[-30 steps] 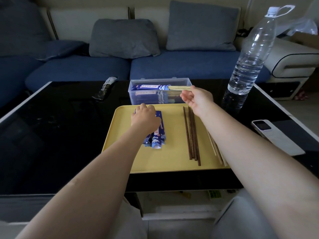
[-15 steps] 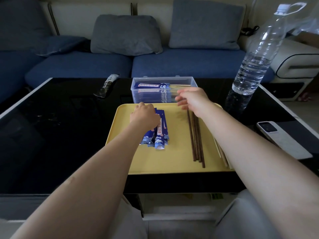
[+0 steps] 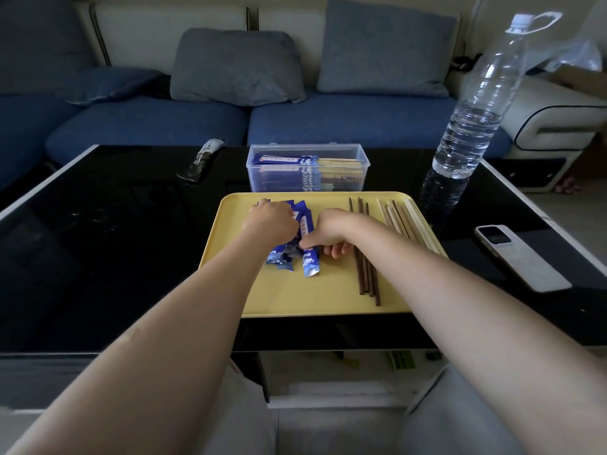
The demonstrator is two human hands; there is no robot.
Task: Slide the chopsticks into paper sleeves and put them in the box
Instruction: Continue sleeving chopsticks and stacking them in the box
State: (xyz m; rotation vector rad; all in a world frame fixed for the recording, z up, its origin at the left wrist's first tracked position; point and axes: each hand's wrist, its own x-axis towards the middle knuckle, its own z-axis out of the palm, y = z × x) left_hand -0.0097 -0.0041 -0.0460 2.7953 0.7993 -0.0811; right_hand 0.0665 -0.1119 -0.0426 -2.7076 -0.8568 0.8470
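A pile of blue paper sleeves lies on the left half of a yellow tray. My left hand rests on top of the pile with its fingers curled over it. My right hand is right beside it, thumb on the rightmost sleeve and fingers curled at that sleeve's edge. Several dark brown chopsticks lie lengthwise on the tray to the right of my hands, and several pale wooden chopsticks lie further right. Behind the tray stands the clear plastic box, open, with sleeved chopsticks inside.
The tray sits on a black glass table. A tall water bottle stands at the back right, and a white phone lies to the right of the tray. A small dark wrapper lies at the back left. A blue sofa is behind.
My right hand left a sleeved pair of chopsticks in the box and came back down and left to the sleeve pile. My left hand stayed on the pile.
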